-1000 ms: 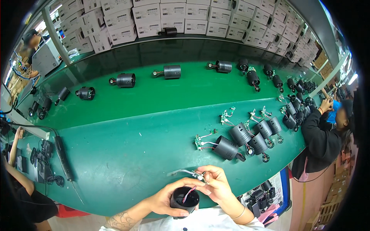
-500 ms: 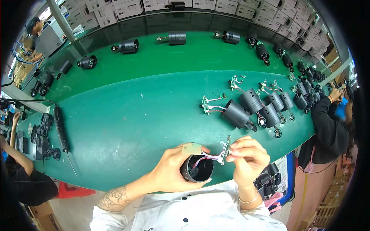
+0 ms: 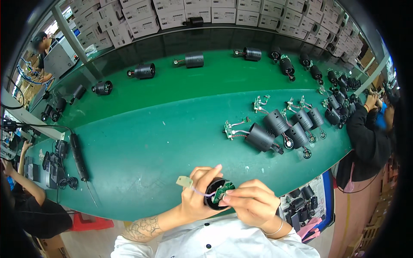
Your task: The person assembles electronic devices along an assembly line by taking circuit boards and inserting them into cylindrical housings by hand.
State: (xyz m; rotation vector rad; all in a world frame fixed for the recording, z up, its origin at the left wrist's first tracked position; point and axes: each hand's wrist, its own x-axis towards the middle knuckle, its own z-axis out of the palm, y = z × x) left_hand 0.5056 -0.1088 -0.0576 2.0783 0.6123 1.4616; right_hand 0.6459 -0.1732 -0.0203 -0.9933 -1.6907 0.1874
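Boxes (image 3: 180, 15), white and stacked in rows, line the wall beyond the far edge of the green bench (image 3: 142, 142). At the bench's near edge the left hand (image 3: 195, 200) curls around a black round housing (image 3: 215, 193), fingers closed on its side. A small green board (image 3: 223, 192) sits in the housing's open mouth, and the right hand (image 3: 251, 202) pinches it with fingertips closed. A beige connector (image 3: 184, 181) on thin wires sticks out above the left hand. Farther right on the bench lie more black housings (image 3: 275, 129) with wired boards; a black screwdriver (image 3: 78, 157) lies to the left.
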